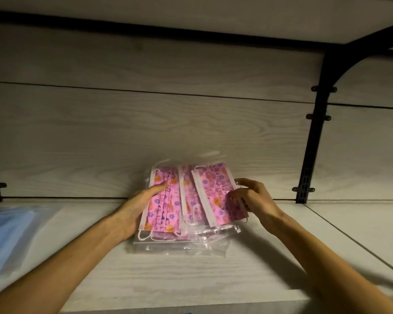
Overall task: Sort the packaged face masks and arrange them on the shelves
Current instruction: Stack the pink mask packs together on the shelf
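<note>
front edge of the pale wood-grain shelf (191, 275) runs across the bottom, both bare forearms reaching in over it. blue packaged masks (7, 232) lie flat on the shelf at far left, partly cut off by the frame, well apart from the hands.

mid shelf: a bunch of pink floral face masks in clear plastic bags (186, 200), leaning w/ their top edges toward the back wall, lower bag edges resting on the shelf. approx three packs fanned side by side, overlapping; exact count hard to tell thru the glare.

left hand (141, 205) is on the left side of the bunch, thumb laid over the front of the leftmost pack, other fingers hidden behind/under it, so it grips that pack's edge. right hand (254, 200) is on the right side, fingers curled round the right edge of the rightmost pack, thumb on top near its upper corner, pinching pack betw thumb & fingers. that pack sits tilted, slightly in front of the middle one.

behind: wood-grain back wall (145, 123) w/ a horizontal seam. black metal bracket (315, 123) runs up at right, curving out under the upper shelf (191, 12). another dark upright at the far left edge, mostly out of frame.
</note>
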`<action>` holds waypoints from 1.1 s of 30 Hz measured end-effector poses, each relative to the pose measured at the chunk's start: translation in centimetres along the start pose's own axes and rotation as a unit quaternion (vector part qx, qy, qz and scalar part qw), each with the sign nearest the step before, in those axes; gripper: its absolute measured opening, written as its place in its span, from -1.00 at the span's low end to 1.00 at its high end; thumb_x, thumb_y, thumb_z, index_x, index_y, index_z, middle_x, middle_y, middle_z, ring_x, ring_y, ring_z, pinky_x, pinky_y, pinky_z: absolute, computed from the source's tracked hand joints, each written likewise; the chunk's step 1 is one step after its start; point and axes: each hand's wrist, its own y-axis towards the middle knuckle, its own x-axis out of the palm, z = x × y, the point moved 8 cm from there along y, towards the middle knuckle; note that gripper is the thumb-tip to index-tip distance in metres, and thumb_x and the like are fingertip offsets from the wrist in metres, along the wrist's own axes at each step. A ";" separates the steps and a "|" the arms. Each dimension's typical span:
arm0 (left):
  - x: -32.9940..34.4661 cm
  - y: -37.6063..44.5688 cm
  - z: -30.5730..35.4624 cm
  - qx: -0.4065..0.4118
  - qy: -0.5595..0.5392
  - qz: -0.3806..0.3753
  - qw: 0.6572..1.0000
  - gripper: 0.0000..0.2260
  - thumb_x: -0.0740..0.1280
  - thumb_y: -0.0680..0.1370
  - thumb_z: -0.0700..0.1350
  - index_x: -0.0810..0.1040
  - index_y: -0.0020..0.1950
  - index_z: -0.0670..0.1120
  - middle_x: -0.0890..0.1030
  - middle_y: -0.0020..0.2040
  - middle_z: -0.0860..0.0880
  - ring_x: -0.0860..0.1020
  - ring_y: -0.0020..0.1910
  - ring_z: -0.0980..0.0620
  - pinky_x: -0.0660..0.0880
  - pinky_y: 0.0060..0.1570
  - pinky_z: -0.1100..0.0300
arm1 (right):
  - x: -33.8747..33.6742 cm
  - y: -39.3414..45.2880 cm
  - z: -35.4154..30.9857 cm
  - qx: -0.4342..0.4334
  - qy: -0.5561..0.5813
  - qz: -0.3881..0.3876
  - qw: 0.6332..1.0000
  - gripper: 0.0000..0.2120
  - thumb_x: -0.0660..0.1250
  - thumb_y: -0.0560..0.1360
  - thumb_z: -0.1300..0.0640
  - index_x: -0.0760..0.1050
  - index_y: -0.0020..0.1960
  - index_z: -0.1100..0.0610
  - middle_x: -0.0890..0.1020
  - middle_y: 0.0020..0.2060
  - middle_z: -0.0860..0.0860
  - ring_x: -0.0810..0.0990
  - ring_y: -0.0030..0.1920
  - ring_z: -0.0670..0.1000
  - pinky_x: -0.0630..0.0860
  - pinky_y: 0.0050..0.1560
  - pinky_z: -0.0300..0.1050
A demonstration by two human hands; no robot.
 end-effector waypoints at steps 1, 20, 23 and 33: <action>0.2 0.0 0.0 0.006 0.006 -0.013 1.000 -0.67 0.44 0.53 0.04 0.68 0.16 -0.16 0.71 0.05 -0.25 0.72 -0.04 -0.22 0.67 -0.04 -0.09 | 0.6 0.0 0.3 0.014 0.028 -0.012 0.999 -0.64 0.36 0.52 0.32 0.46 0.31 0.21 0.74 -0.15 0.17 0.72 -0.16 0.11 0.64 -0.23 -0.05; -1.1 0.0 -0.8 -0.049 0.039 0.013 0.998 -0.65 0.20 0.63 0.02 0.64 -0.19 -0.12 0.65 -0.32 -0.12 0.65 -0.36 -0.10 0.62 -0.26 0.08 | 5.6 1.2 -9.7 -0.174 -0.444 -0.105 0.873 -0.75 0.36 0.41 0.21 0.71 -0.04 -0.07 0.71 -0.08 -0.12 0.65 0.05 0.00 0.51 0.10 -0.15; -1.3 -0.2 -0.8 -0.054 0.044 0.016 0.997 -0.65 0.24 0.61 0.04 0.66 -0.24 -0.11 0.64 -0.36 -0.10 0.64 -0.43 -0.07 0.59 -0.36 0.14 | 9.9 0.8 -9.6 -0.214 -0.533 -0.149 0.805 -0.74 0.39 0.45 0.12 0.68 0.09 -0.12 0.68 0.10 -0.11 0.54 0.24 0.02 0.29 0.40 0.04; -0.6 -0.8 -0.6 -0.059 0.098 -0.061 0.992 -0.67 0.53 0.39 -0.15 0.67 0.12 -0.22 0.71 0.00 -0.26 0.70 -0.17 -0.16 0.61 0.06 -0.09 | 10.3 0.6 -6.1 -0.233 -0.445 -0.043 0.864 -0.30 0.37 0.50 -0.22 0.27 0.54 0.01 0.39 0.47 0.06 0.32 0.46 0.14 0.22 0.47 0.10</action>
